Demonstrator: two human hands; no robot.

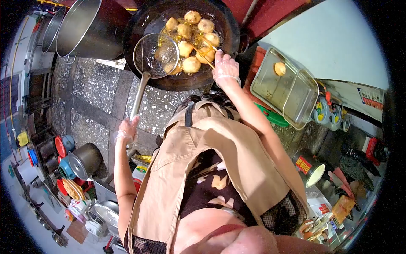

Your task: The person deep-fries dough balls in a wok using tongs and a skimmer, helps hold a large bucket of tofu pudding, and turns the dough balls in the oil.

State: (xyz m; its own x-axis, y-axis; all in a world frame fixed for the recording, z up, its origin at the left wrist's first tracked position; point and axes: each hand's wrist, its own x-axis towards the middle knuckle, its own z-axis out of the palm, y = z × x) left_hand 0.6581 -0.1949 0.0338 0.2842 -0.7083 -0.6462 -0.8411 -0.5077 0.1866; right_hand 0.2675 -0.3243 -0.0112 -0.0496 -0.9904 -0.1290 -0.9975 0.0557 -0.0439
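A wok point(194, 84) of bubbling oil stands in front of me, with several golden fried dough balls point(191, 64) floating in it. My left hand point(127, 129), in a clear plastic glove, is closed round the handle end of a wire-mesh strainer point(146, 46). The strainer's round mesh lies over the left part of the wok, and some balls show behind it. My gloved right hand point(226, 70) grips a pair of long chopsticks point(202, 54) at the wok's right side. Their tips reach in among the dough balls.
Right of the wok stands a rectangular metal tray point(266, 86) with one fried ball point(280, 68) in it. Tall metal pots point(91, 36) stand at the upper left. A lidded pot point(86, 160) and bowls sit lower left; a red-labelled can point(308, 167) is lower right.
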